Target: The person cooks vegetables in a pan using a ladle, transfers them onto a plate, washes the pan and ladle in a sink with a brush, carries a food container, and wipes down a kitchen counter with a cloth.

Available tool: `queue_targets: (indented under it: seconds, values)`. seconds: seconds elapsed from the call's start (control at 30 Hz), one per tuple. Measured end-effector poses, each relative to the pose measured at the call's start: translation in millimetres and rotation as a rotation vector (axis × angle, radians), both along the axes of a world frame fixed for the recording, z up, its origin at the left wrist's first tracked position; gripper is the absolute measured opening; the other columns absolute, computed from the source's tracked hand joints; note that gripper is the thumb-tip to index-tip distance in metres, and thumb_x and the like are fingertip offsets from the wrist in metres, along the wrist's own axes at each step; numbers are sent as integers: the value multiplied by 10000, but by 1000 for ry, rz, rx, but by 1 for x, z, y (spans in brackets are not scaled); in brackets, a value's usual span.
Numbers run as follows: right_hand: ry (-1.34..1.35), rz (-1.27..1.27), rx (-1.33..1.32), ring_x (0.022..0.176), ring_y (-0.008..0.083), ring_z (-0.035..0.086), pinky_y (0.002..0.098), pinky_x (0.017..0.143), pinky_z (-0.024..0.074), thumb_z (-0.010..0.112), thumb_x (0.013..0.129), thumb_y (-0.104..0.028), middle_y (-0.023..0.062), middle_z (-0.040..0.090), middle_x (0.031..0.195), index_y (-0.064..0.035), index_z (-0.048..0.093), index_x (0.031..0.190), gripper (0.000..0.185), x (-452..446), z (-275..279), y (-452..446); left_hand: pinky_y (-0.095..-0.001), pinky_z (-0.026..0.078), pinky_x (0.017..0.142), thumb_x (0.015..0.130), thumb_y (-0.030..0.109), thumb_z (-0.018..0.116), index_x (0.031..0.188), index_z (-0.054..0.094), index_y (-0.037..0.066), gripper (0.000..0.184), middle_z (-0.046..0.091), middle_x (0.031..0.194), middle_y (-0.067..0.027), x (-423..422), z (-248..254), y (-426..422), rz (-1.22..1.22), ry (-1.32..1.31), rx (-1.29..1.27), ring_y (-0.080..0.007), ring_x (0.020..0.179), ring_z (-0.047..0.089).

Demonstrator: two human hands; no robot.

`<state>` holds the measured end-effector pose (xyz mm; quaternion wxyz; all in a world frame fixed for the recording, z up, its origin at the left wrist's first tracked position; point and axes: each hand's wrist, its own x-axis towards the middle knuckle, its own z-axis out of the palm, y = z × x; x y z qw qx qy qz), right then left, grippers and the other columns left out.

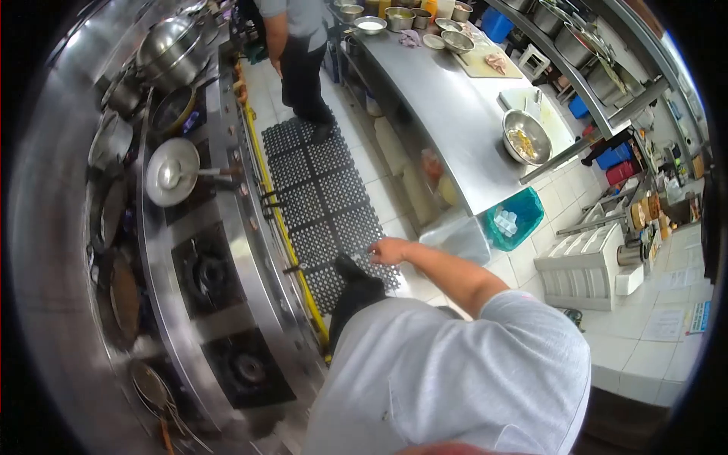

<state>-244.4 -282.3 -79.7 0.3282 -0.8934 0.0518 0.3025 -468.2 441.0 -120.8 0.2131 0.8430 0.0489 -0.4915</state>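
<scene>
My right hand (388, 251) hangs at the end of my outstretched bare forearm, over the black perforated floor mat (321, 199). Its fingers are loosely bent and somewhat apart, and nothing shows in them. One of my dark shoes (349, 268) is just left of it on the mat. A clear plastic container (456, 236) stands beyond the hand, to the right. My left hand is out of view. A skin-coloured blur at the bottom edge is too close to make out.
Along the left runs a stove (241, 299) with a yellow pipe (282, 227) and pans. At right are a steel table (447, 114), a metal bowl (527, 138) and a green-lined bin (523, 216). Another person (303, 61) stands at the mat's far end.
</scene>
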Motion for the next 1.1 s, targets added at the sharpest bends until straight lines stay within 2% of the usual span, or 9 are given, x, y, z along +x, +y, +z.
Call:
queue_targets:
  seconds: [0.23, 0.4, 0.53, 0.67, 0.77, 0.87, 0.93, 1.07, 1.1]
  values:
    - [24, -77, -212, 1253, 398, 682, 475, 1107, 509, 647, 984, -478, 234, 729, 1328, -43, 708, 1378, 591, 87, 38, -155, -463, 603, 763, 951, 288, 652, 1066, 810, 81, 284, 756, 1030, -205, 173, -32, -129, -92, 17, -97, -326, 924, 764]
    - [-76, -313, -159, 1165, 383, 727, 450, 1029, 557, 693, 950, -401, 238, 766, 1237, -25, 766, 1266, 497, 169, 54, -301, -464, 601, 768, 946, 298, 661, 1066, 808, 84, 287, 756, 1036, -198, 303, -64, -238, -287, -44, -193, -326, 929, 763]
    - [-231, -556, -131, 1109, 355, 752, 444, 980, 574, 708, 951, -394, 213, 795, 1165, -5, 778, 1226, 480, 270, 86, -424, -464, 600, 773, 941, 307, 668, 1066, 806, 85, 289, 756, 1041, -192, 493, -88, -379, -570, -311, -308, -325, 933, 762]
    - [-339, -804, -39, 1069, 333, 765, 430, 967, 575, 719, 945, -403, 218, 797, 1157, 15, 777, 1211, 499, 377, 101, -544, -465, 598, 778, 937, 316, 675, 1066, 805, 87, 292, 756, 1046, -186, 748, 49, -631, -559, -663, -383, -325, 937, 761]
    - [-374, -1017, 75, 938, 309, 748, 444, 893, 581, 680, 992, -374, 175, 789, 1027, -29, 748, 1279, 454, 443, 81, -613, -465, 597, 781, 934, 322, 680, 1066, 804, 89, 295, 756, 1049, -182, 906, 142, -800, -556, -809, -357, -325, 940, 760]
    - [-624, -889, -217, 1004, 379, 754, 469, 931, 576, 690, 967, -372, 188, 789, 1037, -96, 737, 1351, 476, 503, 35, -675, -465, 596, 784, 930, 328, 686, 1066, 802, 90, 298, 756, 1053, -178, 1001, 182, -907, -565, -896, -316, -325, 943, 760]
    - [-785, -790, -846, 1081, 409, 740, 462, 977, 565, 698, 947, -383, 196, 792, 1105, -105, 752, 1339, 484, 531, 26, -683, -465, 595, 787, 928, 333, 689, 1066, 802, 91, 300, 756, 1055, -175, 1048, 194, -960, -563, -930, -305, -324, 945, 759]
    - [-637, -1039, -797, 1010, 374, 762, 446, 947, 575, 691, 952, -410, 177, 810, 1058, -85, 805, 1222, 438, 548, 52, -694, -466, 594, 791, 924, 341, 697, 1066, 800, 93, 304, 756, 1060, -169, 1120, 205, -1040, -572, -980, -278, -324, 949, 758]
    - [-678, -1145, -566, 961, 358, 771, 430, 917, 582, 699, 953, -408, 183, 812, 1020, -66, 818, 1164, 420, 544, 74, -700, -466, 593, 792, 923, 344, 698, 1066, 800, 94, 305, 756, 1061, -167, 1135, 206, -1057, -573, -988, -271, -324, 950, 758]
